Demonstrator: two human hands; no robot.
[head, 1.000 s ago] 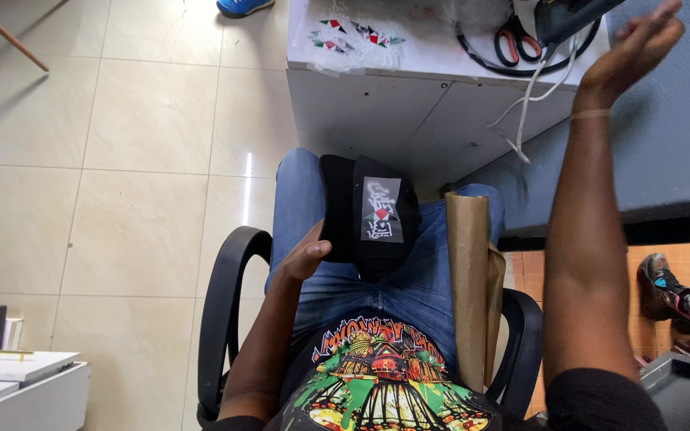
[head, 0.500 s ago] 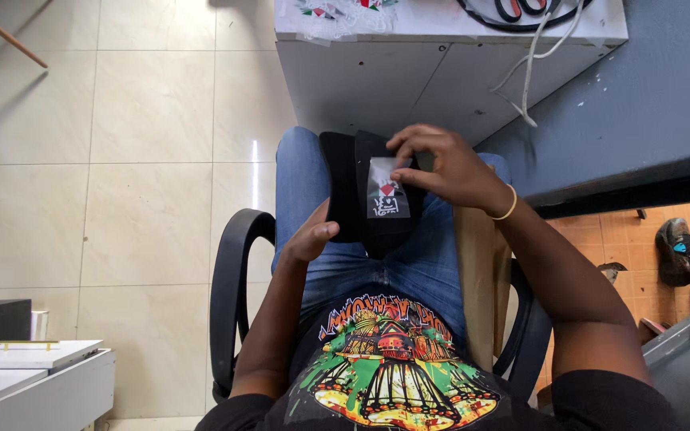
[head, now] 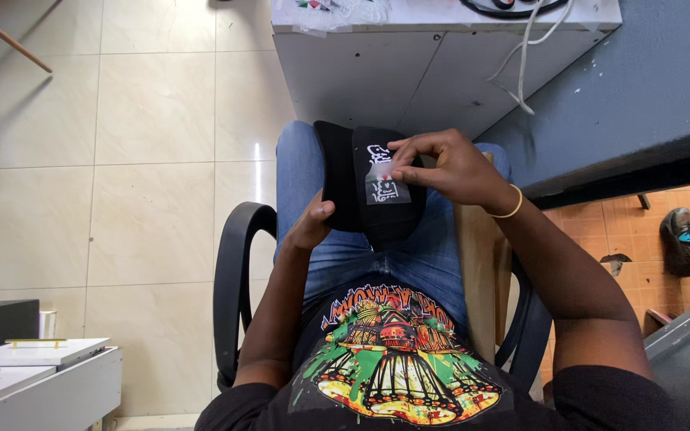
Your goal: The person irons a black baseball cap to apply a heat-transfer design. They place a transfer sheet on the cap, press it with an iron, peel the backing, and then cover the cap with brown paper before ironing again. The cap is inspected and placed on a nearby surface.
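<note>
**Right hand now on the cap patch**

Right-hand fingertips (head: 397, 152) pinch the top edge of the white patch (head: 385, 179) on the black cap (head: 369, 191), centre frame, on the lap. A second ago this right hand (head: 449, 168) was up at the upper-right desk; it has come down, so placing the patch looks underway. Left hand (head: 313, 223) braces the cap's lower-left edge, thumb pressed on, other fingers hidden. White cabinet (head: 409, 72) sits above; chair arm (head: 233, 271) left.

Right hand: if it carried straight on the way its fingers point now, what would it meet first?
The right hand points left; its fingers already touch the printed transfer on the black cap, so probably the cap itself.
</note>
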